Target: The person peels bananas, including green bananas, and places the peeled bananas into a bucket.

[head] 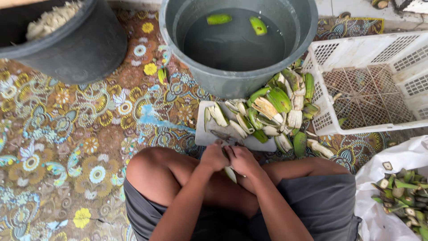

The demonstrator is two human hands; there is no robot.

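**Peeling green bananas over the cutting board**

Between my knees, seen from the head camera, both hands meet over the near edge of the white cutting board (pixel 209 134). My left hand (pixel 214 157) and right hand (pixel 243 159) are closed together around one pale, part-peeled green banana (pixel 230 174), its tip hanging below the fingers; whether a knife is in there too I cannot tell. Beyond the hands, a heap of green peels (pixel 276 111) spreads from the board toward the white plastic crate (pixel 370 89), which looks nearly bare. Two green pieces float in the grey water tub (pixel 236 40). A white sack (pixel 392 178) of banana trimmings sits at my right. Judging by the peel heap, much is done; this banana is still unfinished.
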